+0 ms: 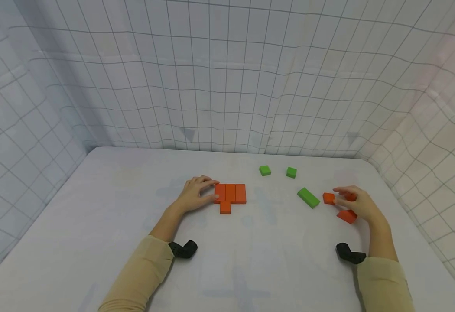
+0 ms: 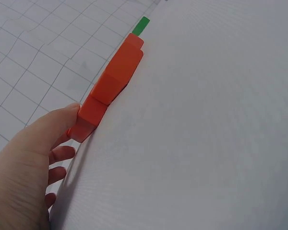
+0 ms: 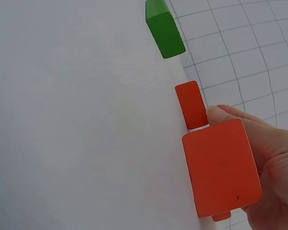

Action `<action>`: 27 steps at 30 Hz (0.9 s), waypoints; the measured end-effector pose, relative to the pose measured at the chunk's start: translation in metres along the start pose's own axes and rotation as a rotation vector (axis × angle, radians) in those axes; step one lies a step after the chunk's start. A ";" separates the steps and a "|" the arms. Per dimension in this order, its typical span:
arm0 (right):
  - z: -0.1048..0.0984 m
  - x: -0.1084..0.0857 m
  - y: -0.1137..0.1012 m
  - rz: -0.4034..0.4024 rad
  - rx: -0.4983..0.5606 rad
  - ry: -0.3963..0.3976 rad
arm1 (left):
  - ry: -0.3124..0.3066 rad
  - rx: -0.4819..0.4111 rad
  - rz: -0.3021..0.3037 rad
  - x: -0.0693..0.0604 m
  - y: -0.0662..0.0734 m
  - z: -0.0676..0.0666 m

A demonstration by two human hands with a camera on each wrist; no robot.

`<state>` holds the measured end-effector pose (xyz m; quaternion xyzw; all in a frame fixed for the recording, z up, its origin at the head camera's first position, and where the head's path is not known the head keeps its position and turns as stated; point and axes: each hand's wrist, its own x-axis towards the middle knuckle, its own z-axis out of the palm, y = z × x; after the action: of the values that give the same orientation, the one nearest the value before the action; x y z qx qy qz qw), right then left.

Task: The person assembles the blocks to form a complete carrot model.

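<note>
Several flat orange blocks lie side by side in the head view, with a small orange block (image 1: pixel 225 208) against their near edge. My left hand (image 1: pixel 197 193) rests at the leftmost orange block (image 1: pixel 220 193), thumb and index fingertip touching its edge. On the right, my right hand (image 1: pixel 358 203) is spread beside a small orange cube (image 1: pixel 329 198), its thumb tip at the cube's side. Another orange block (image 1: pixel 351 197) is partly hidden under that hand. A larger orange block (image 3: pixel 222 167) stands closest in the right wrist view, hiding part of the hand.
A green oblong block (image 1: pixel 308 197) lies left of the orange cube. Two small green blocks, one left (image 1: pixel 265 170) and one right (image 1: pixel 291 172), sit farther back on the white table (image 1: pixel 134 182). A gridded white curtain (image 1: pixel 231 86) hangs behind the table's far edge.
</note>
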<state>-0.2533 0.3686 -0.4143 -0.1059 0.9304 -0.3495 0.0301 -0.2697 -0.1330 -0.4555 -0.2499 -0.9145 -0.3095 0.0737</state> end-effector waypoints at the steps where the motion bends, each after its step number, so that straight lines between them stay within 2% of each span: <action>1: 0.000 0.000 0.001 0.000 -0.006 -0.005 | -0.002 0.002 -0.001 0.000 0.000 0.000; 9: 0.000 0.005 0.006 -0.009 -0.054 -0.049 | -0.009 0.003 -0.004 -0.001 0.002 -0.002; 16: 0.001 0.006 0.007 -0.023 -0.084 -0.035 | -0.021 0.003 -0.017 0.000 0.002 -0.002; 27: 0.004 0.005 -0.004 0.022 -0.009 0.015 | -0.021 -0.008 -0.018 0.000 0.002 -0.002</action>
<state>-0.2574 0.3622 -0.4143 -0.0935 0.9332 -0.3459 0.0266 -0.2685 -0.1328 -0.4529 -0.2451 -0.9162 -0.3113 0.0603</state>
